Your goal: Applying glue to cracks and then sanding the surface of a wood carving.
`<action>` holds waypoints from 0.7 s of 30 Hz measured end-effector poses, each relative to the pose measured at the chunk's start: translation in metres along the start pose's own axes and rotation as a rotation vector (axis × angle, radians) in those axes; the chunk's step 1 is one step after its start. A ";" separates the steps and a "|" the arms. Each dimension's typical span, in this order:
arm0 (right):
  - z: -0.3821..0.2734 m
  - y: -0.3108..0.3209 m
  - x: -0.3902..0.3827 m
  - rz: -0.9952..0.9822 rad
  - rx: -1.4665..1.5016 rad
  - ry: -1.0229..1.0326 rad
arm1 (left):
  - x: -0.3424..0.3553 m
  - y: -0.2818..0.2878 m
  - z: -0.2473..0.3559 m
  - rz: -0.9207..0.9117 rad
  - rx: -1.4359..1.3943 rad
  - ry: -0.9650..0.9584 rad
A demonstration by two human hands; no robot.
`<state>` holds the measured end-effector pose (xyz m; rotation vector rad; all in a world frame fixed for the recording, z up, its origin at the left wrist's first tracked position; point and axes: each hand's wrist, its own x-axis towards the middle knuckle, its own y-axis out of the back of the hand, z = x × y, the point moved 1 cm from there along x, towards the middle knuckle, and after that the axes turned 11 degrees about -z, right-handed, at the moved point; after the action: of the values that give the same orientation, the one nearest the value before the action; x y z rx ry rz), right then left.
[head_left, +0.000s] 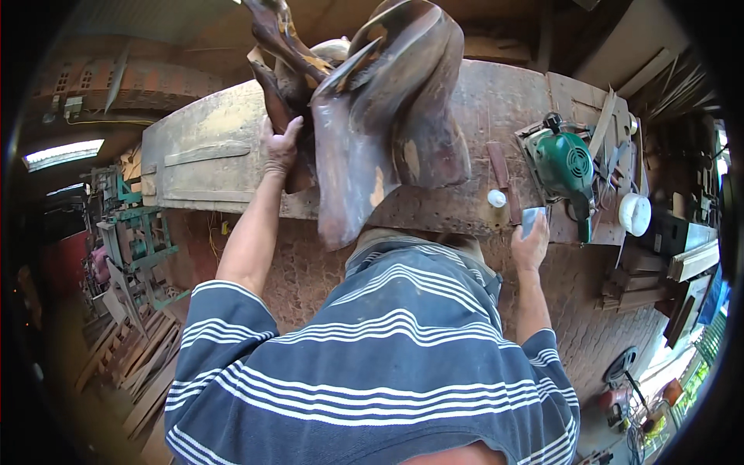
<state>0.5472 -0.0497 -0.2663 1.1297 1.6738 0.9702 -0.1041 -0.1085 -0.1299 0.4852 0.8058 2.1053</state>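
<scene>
A large dark-brown wood carving [364, 128], curved and glossy with paler patches, stands on the workbench before me and overhangs its near edge. My left hand [282, 143] grips one of the carving's upright limbs [273, 97] on its left side; the fingertips are partly hidden behind the wood. At the bench's front edge, right of the carving, my right hand [530, 245] pinches a flat grey-blue rectangular piece [532, 221], whose exact kind I cannot make out. Close by lie two narrow reddish-brown strips [497, 164] and a small white round container [497, 198].
On the right of the workbench [209, 182] sits a green power tool [572, 163], with a white round object [635, 214] beyond it. Thin wood pieces [602, 124] lie behind. Timber scraps [147, 372] and a green metal frame [143, 240] stand on the floor to the left.
</scene>
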 end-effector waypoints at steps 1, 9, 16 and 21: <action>0.001 -0.002 0.001 -0.003 0.037 0.006 | 0.000 0.004 -0.002 0.012 0.020 -0.017; -0.044 0.034 0.006 -0.018 0.185 -0.302 | 0.008 0.005 -0.059 0.040 -0.002 -0.051; -0.213 0.111 -0.073 0.438 0.633 0.373 | 0.003 0.014 -0.040 0.162 0.278 -0.122; -0.340 0.102 -0.077 0.200 0.772 0.702 | -0.001 0.015 0.038 0.230 0.271 -0.235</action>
<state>0.2718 -0.1377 -0.0475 1.5791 2.6878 0.9169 -0.0897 -0.1020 -0.0918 0.9923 0.9362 2.1011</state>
